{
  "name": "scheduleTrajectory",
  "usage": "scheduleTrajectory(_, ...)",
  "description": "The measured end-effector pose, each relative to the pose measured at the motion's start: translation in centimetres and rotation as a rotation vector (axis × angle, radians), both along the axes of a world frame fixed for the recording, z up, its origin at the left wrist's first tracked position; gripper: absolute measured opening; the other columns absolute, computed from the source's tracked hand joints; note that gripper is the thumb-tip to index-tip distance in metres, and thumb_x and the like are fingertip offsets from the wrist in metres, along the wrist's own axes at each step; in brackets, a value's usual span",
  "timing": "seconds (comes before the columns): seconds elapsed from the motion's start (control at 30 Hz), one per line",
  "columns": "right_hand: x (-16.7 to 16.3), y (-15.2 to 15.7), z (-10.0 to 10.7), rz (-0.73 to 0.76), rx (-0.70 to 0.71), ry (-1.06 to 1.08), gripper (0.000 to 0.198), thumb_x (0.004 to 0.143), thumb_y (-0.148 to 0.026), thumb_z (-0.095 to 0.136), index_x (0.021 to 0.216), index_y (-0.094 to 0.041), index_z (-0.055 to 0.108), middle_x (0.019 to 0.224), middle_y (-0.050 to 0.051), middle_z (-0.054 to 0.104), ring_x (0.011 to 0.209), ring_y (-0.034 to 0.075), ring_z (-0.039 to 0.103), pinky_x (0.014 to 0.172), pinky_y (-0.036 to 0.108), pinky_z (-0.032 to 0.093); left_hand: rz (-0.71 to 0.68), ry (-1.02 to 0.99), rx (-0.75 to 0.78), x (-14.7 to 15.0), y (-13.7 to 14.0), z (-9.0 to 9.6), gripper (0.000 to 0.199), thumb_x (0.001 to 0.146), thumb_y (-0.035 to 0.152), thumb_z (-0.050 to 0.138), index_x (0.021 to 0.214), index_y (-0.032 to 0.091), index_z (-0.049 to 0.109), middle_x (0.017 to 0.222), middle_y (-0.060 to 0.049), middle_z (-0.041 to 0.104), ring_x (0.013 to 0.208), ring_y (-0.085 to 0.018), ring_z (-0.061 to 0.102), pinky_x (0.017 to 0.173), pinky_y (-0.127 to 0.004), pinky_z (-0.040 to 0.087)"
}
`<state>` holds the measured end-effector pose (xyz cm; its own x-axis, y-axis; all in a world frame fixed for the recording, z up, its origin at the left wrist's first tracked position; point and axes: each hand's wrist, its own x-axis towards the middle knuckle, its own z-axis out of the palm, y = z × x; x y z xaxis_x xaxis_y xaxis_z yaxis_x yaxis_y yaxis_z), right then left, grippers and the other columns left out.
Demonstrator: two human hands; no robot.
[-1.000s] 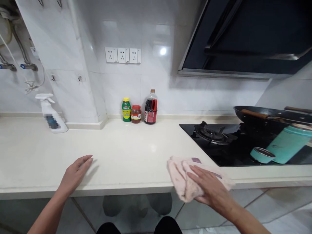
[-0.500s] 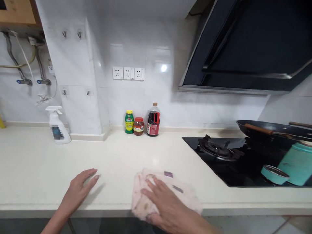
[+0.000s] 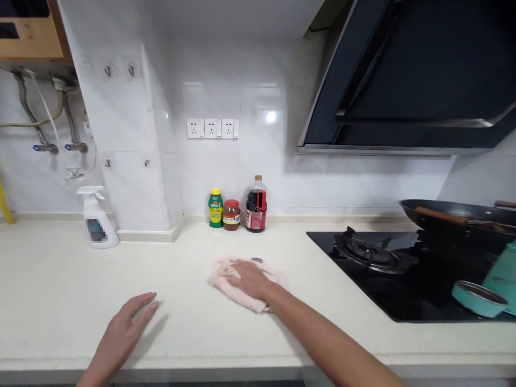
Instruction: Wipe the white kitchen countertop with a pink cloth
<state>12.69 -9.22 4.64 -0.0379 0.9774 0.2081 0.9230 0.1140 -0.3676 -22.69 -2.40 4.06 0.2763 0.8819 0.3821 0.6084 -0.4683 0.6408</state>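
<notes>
My right hand [image 3: 249, 278] presses on a pale pink cloth [image 3: 242, 300] lying on the white countertop [image 3: 181, 301], its fingers bunching the left part. The cloth and fingertips are slightly blurred. My left hand [image 3: 127, 325] is held over the counter near its front edge, fingers stretched out and thumb apart, with nothing in it. Behind the cloth, against the wall, stand a green bottle with a yellow cap [image 3: 216, 208], a red-lidded jar [image 3: 231, 216] and a large bottle of dark sauce [image 3: 256, 207].
A white spray bottle [image 3: 100, 226] stands at the left by the wall pillar. To the right is a black gas stove [image 3: 379, 287] with a wok [image 3: 435, 212], a teal round container [image 3: 478, 301] and a taller teal vessel [image 3: 503, 279]. A range hood [image 3: 419, 80] overhangs it.
My right hand has slid the cloth away from the counter's front edge, toward the wall and slightly left. My left hand stays in nearly the same place. The view has tilted up a little.
</notes>
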Motion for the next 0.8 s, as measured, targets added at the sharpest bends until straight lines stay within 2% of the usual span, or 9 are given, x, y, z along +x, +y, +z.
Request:
scheduleTrajectory(0.1,6.6,-3.8,-0.5,-0.254,-0.001,-0.042,0.052,0.099,-0.046,0.037,0.141,-0.021,0.054,0.153,0.008,0.045,0.143,0.026,0.035,0.12,0.046,0.023,0.009,0.002,-0.016,0.0,-0.1,0.2,0.058,0.081,0.07,0.049,0.109,0.025,0.076,0.125,-0.008,0.072,0.118,-0.033,0.066,0.099,-0.045,0.056)
scheduleTrajectory(0.23,13.0,-11.6,-2.0,-0.601,0.004,-0.11,0.055,0.098,-0.048,0.032,0.139,-0.017,0.055,0.153,0.016,0.043,0.142,0.037,0.035,0.115,0.061,0.022,-0.025,0.0,0.021,0.0,-0.1,-0.1,0.057,0.082,0.069,0.051,0.109,0.025,0.075,0.123,-0.008,0.073,0.117,-0.032,0.067,0.098,-0.043,0.057)
scheduleTrajectory(0.33,14.1,-16.7,-3.5,-0.681,-0.017,-0.141,0.059,0.098,-0.053,0.031,0.14,-0.018,0.054,0.152,0.017,0.044,0.143,0.036,0.033,0.116,0.061,0.024,-0.076,0.007,0.078,0.2,0.3,-0.7,0.056,0.081,0.068,0.053,0.106,0.024,0.076,0.119,-0.008,0.075,0.112,-0.03,0.069,0.098,-0.04,0.057)
scheduleTrajectory(0.43,12.0,-19.0,-4.2,-0.657,-0.095,-0.127,0.074,0.095,-0.067,0.036,0.153,-0.021,0.039,0.162,0.014,0.027,0.149,0.036,0.022,0.118,0.062,0.021,-0.101,0.045,0.15,0.4,1.1,-1.7,0.056,0.08,0.07,0.055,0.105,0.025,0.077,0.117,-0.007,0.076,0.11,-0.03,0.07,0.098,-0.041,0.057)
scheduleTrajectory(0.53,7.6,-18.5,-3.0,-0.521,-0.22,-0.049,0.086,0.089,-0.075,0.046,0.156,-0.025,0.032,0.166,0.012,0.008,0.152,0.037,0.004,0.121,0.065,0.01,-0.114,0.111,0.256,0.3,2.2,-3.1,0.056,0.081,0.071,0.055,0.106,0.026,0.076,0.118,-0.006,0.075,0.112,-0.03,0.069,0.102,-0.046,0.054)
scheduleTrajectory(0.6,4.4,-16.8,-1.4,-0.368,-0.269,0.014,0.082,0.089,-0.074,0.049,0.155,-0.028,0.034,0.166,0.011,0.006,0.152,0.035,-0.002,0.121,0.063,0.002,-0.106,0.148,0.334,0.2,2.7,-4.1,0.054,0.083,0.069,0.055,0.11,0.028,0.076,0.121,-0.006,0.074,0.115,-0.031,0.067,0.105,-0.048,0.051)
scheduleTrajectory(0.7,0.1,-12.5,0.5,-0.138,-0.295,0.078,0.073,0.089,-0.07,0.054,0.152,-0.034,0.039,0.166,0.009,0.006,0.151,0.032,-0.007,0.121,0.061,-0.003,-0.128,0.168,0.47,0.7,2.1,-5.2,0.051,0.085,0.068,0.056,0.113,0.03,0.075,0.123,-0.006,0.073,0.115,-0.03,0.068,0.102,-0.046,0.053)
scheduleTrajectory(0.8,-2.6,-6.3,0.9,0.066,-0.263,0.087,0.076,0.086,-0.07,0.06,0.15,-0.035,0.041,0.167,0.009,0.005,0.152,0.033,-0.007,0.121,0.06,-0.002,-0.256,0.178,0.657,3.1,-0.6,-5.6,0.047,0.086,0.064,0.059,0.121,0.035,0.071,0.133,-0.004,0.068,0.117,-0.028,0.066,0.096,-0.041,0.058)
